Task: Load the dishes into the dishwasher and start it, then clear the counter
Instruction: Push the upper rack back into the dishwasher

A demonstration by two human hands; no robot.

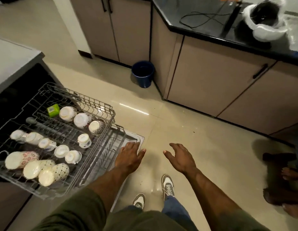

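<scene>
The dishwasher (16,84) stands open at the left with its upper wire rack (101,107) pulled out. Several upturned white cups (83,120) and patterned mugs (53,172) sit in the rack, along with a small green block (53,110). Below it the lower rack (110,147) rests on the lowered door (136,139). My left hand (130,157) hovers with straight fingers over the door's far corner and holds nothing. My right hand (179,157) floats over the floor with fingers spread, also holding nothing.
A dark blue bucket (143,73) stands on the tiled floor by beige cabinets (211,84). The black counter (203,29) at the top right carries a cable (199,17) and a bag-lined black bin (264,19). Another person's bare feet (289,174) show at the right edge.
</scene>
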